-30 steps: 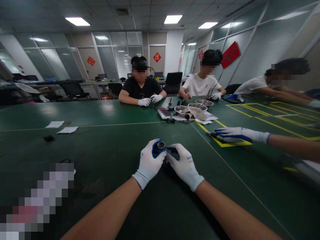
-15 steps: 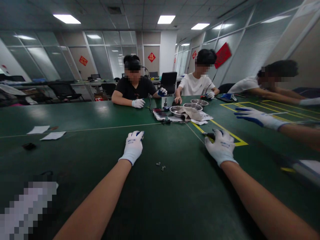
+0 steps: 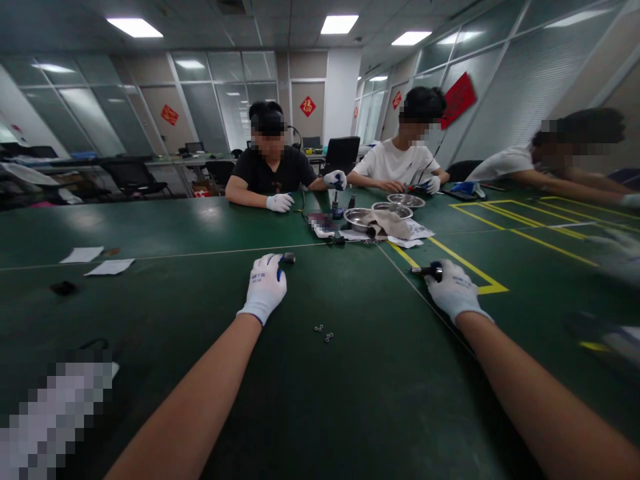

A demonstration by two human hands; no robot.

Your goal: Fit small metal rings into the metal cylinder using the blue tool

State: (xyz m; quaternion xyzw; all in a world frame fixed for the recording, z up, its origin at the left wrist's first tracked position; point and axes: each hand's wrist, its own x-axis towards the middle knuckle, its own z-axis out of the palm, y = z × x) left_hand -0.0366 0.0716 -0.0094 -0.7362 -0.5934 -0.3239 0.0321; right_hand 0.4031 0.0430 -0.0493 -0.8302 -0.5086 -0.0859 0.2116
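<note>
My left hand (image 3: 266, 283), in a white glove with blue fingertips, is closed round a small dark cylindrical piece (image 3: 289, 258) that sticks out to the right. On the right, my right hand (image 3: 453, 287) grips a black tool (image 3: 431, 270) whose thin metal tip points left. Several small metal nuts (image 3: 323, 332) lie on the green table (image 3: 350, 400) between my forearms, nearer to me than both hands.
Metal bowls (image 3: 357, 219) with a cloth (image 3: 387, 225) and papers stand ahead. Two people sit opposite, another leans in at the right. Yellow tape (image 3: 493, 288) marks the right side. White papers (image 3: 110, 267) and a dark object (image 3: 63, 287) lie left.
My right hand has moved slightly right with the tool, which now shows more. The dark piece in my left hand shows more too. A neighbour's gloved hand at the right has moved away.
</note>
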